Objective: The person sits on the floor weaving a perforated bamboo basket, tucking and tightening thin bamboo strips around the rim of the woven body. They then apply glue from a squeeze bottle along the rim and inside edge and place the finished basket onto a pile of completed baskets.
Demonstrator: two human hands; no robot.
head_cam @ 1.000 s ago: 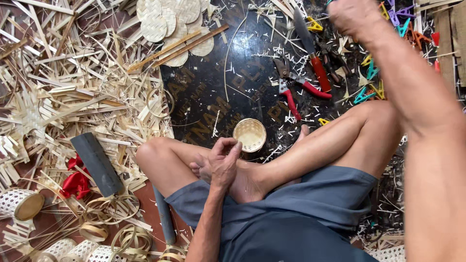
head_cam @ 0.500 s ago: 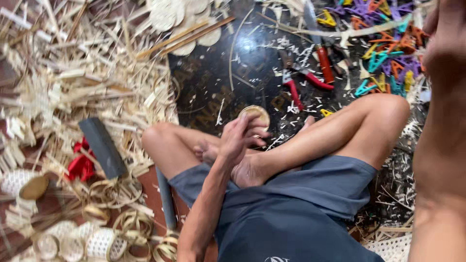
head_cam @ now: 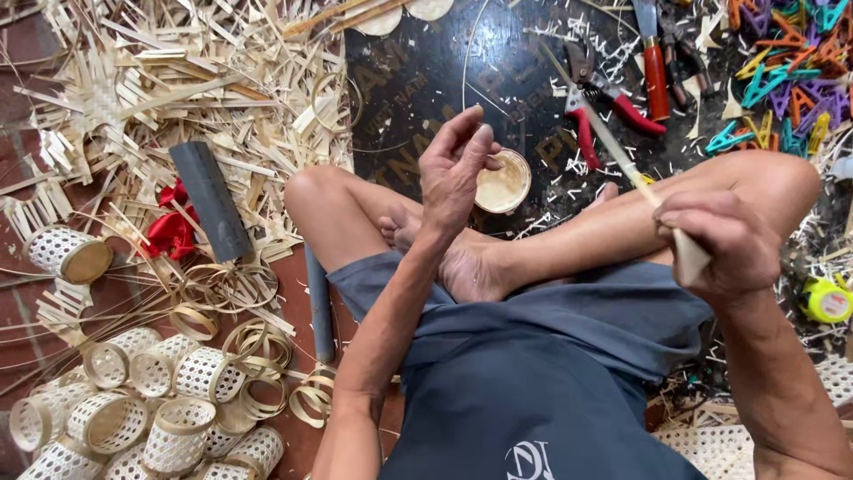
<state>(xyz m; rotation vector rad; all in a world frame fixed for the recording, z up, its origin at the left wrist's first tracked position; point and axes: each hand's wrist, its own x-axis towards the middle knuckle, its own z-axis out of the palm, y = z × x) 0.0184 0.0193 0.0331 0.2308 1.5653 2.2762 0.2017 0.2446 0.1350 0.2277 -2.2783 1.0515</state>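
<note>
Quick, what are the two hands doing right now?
Left hand: half curled, fingers loose, holding nothing visible, raised above the small round pale bamboo cup.
Right hand: closed around a thin pale bamboo strip.

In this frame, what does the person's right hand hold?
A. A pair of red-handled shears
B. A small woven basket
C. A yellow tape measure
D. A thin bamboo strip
D: the right hand is closed around a thin bamboo strip that slants up and away over the knee; the red-handled shears lie untouched on the dark board.
</note>
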